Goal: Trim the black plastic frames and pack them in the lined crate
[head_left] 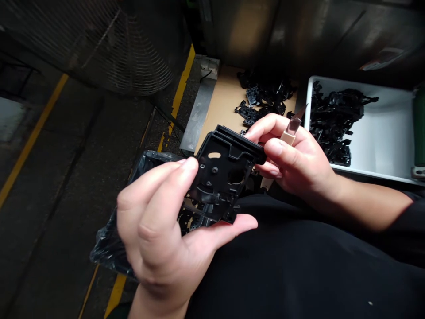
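A black moulded plastic frame part (222, 177), with ribs, holes and an oval slot, is held in front of me over my lap. My left hand (166, 230) grips its lower left side, index finger on the face and thumb under the bottom edge. My right hand (292, 157) pinches the part's upper right corner between thumb and forefinger. The same hand also holds a small knife (292, 128) with a tan handle, its pointed blade sticking up and away.
A white bin (381, 133) at the right holds several black plastic pieces. More black pieces (262, 99) lie on a cardboard sheet (222, 102) ahead. A black plastic bag (109, 248) sits under my left hand. A wire fan guard (133, 53) and yellow floor lines (31, 137) are at the left.
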Available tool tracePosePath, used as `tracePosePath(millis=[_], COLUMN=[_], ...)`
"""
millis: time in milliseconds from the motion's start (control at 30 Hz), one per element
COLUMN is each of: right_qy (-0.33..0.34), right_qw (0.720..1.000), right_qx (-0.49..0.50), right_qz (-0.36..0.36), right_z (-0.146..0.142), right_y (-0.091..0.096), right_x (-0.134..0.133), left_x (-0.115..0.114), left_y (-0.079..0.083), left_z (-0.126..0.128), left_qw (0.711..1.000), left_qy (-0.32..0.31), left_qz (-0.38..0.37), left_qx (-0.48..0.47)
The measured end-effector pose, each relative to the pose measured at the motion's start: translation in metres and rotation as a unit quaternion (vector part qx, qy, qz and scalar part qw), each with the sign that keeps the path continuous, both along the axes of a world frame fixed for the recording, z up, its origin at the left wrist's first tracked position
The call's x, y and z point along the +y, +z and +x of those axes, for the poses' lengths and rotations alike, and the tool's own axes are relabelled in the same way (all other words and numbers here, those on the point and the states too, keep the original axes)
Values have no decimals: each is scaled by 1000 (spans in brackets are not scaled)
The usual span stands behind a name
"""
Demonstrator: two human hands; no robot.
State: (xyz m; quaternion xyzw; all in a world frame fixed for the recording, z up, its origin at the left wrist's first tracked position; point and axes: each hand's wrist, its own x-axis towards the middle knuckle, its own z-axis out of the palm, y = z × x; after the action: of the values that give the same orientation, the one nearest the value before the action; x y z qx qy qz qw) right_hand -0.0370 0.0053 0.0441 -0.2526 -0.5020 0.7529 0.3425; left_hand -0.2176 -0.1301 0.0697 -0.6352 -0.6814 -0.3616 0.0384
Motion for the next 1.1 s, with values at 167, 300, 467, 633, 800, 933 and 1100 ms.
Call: tracePosePath(millis=[167, 300, 467, 633, 800, 933, 1100], right_qy=[49, 86, 129, 203, 236, 244, 257], right_qw=[999, 996, 990, 968, 945, 937, 931], right_qx=[-8, -23, -46, -75, -118, -140, -158], right_qz=[-2, -15, -42, -123, -194, -207, -203], right_z=[-37, -70, -113, -154, -187, -211, -236], right_y=[-2, -4, -9, -20, -32, -40, -51], right_x=[-17, -36, -63, -97, -132, -153, -168], left_x=[-31, -62, -97, -127, -160, -183, -211], left_y=[-7, -16, -22, -29, -38, -47, -63], left_z=[-23, -42, -65, -93, -123, -144, -165], left_qw=[999, 996, 990, 981, 974, 971, 964], left_qy=[33, 85, 128, 179, 221, 235, 257], left_qz=[16, 14, 25, 58, 20, 14, -14], left_qx=[-11, -36, -50, -46, -43, -50, -65])
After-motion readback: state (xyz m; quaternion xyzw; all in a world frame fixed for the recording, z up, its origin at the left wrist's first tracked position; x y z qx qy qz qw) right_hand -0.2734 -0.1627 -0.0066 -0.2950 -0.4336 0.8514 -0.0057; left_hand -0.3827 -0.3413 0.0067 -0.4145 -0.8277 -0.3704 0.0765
